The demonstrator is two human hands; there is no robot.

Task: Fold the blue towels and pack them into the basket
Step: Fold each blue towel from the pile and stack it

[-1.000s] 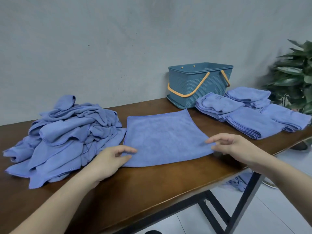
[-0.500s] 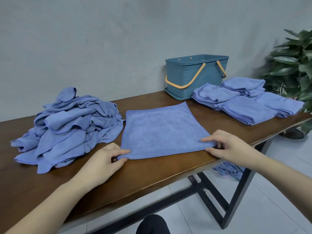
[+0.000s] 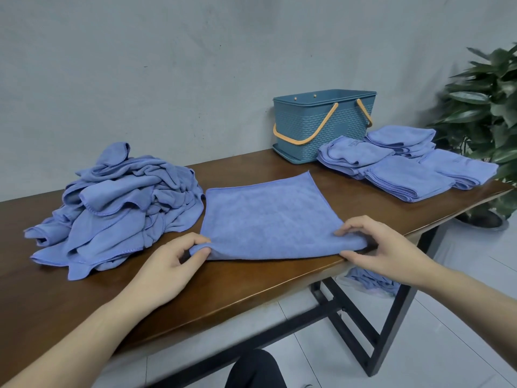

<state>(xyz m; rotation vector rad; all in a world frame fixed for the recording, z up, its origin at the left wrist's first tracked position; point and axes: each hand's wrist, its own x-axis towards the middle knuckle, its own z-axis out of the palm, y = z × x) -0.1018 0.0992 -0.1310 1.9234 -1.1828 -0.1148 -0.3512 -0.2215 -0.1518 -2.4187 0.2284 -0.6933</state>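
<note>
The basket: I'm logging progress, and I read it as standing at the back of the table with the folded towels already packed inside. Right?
Not quite. The basket does stand at the back, but the folded towels lie stacked on the table beside it, as the head view shows.

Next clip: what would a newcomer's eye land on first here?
Both hands, left hand and right hand, pinch the near corners of a flat blue towel at the table's front edge. A crumpled towel heap lies left; folded towels sit right, beside the teal basket.

Left hand point(image 3: 170, 266) and right hand point(image 3: 383, 249) pinching near corners of flat blue towel point(image 3: 265, 219), wooden table point(image 3: 195, 287)
</note>
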